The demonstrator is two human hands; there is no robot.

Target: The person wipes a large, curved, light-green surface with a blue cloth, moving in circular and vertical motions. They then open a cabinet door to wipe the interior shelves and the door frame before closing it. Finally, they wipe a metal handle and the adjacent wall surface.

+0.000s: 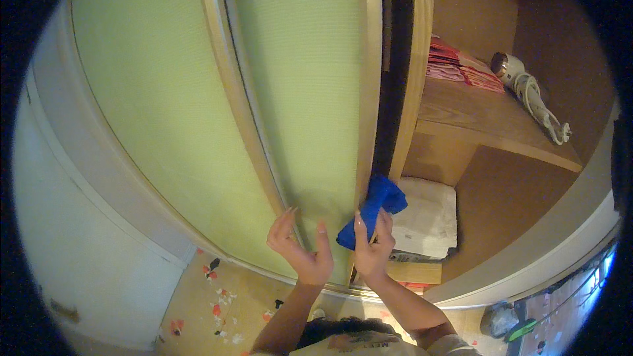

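Observation:
My right hand (373, 247) grips a crumpled blue cloth (374, 212) between thumb and fingers, in front of the edge of a sliding door. To its left, my left hand (304, 252) is raised with fingers apart and nothing in it, before the green sliding door panel (301, 84) with a wooden frame. Just right of the blue cloth, folded white fabric (428, 217) lies in the lower compartment of the open wooden cabinet.
On the upper shelf (489, 123) lie stacked red and pink packets (462, 69) and a white hair dryer (526, 86) with its cord wrapped round it. Scraps of red, white and black litter the floor (198, 306) at lower left. A bin with a plastic bag (500, 320) stands at lower right.

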